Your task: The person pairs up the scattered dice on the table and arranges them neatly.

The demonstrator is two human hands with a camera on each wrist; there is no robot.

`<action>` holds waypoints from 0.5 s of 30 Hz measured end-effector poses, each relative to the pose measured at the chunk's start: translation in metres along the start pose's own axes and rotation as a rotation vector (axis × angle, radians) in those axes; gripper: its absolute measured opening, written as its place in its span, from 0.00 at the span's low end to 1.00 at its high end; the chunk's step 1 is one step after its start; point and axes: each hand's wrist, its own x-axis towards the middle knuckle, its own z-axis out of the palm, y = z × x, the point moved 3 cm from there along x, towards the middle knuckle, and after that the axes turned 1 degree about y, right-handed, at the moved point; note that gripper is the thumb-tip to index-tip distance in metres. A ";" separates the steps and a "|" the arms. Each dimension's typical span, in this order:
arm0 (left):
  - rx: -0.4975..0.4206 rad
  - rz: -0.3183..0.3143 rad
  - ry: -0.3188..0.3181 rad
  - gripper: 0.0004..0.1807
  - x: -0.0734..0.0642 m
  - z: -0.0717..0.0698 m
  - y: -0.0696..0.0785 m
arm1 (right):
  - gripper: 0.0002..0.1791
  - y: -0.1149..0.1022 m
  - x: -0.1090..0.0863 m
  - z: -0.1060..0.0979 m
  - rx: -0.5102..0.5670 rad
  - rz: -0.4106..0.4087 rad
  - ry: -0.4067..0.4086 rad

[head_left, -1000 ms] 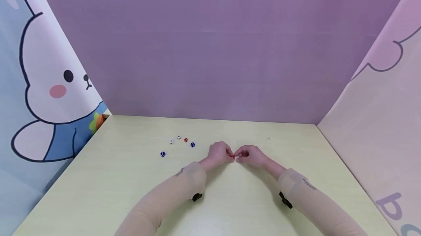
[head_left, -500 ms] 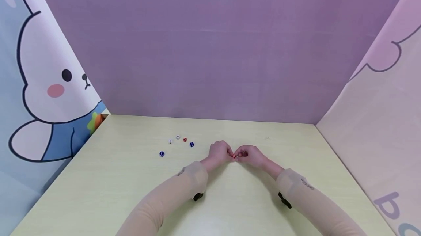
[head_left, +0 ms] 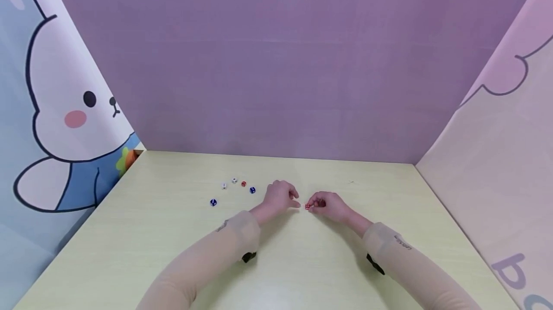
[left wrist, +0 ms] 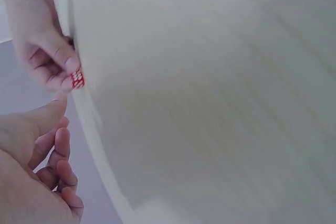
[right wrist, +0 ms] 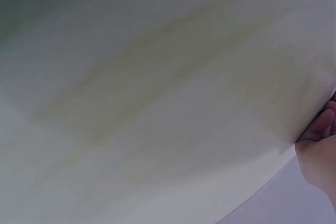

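My right hand pinches a red die with white pips between thumb and fingertips, low over the table in the head view. Left of it, my left hand is apart from the die, its thumb and fingers spread and holding nothing. The left wrist view shows the red die at the right hand's fingertips, just beyond the loosely bent left fingers. In the right wrist view only part of a hand shows at the right edge, and the die is out of that view.
On the pale wooden table, left of the hands, lie two white dice, another red die and two blue dice. A purple panel stands along the back edge, with printed panels at both sides.
Both hands were together at the red die; the left hand has let go and drawn back to the left, its fingers opening. The right hand still holds the die in nearly the same place.
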 end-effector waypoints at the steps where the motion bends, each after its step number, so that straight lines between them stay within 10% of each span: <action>1: 0.003 0.002 0.005 0.11 -0.001 -0.004 -0.003 | 0.06 0.000 0.000 0.000 0.001 0.001 -0.002; 15: 0.050 0.012 0.009 0.17 -0.002 -0.061 -0.067 | 0.07 0.001 0.001 0.003 0.001 0.026 0.007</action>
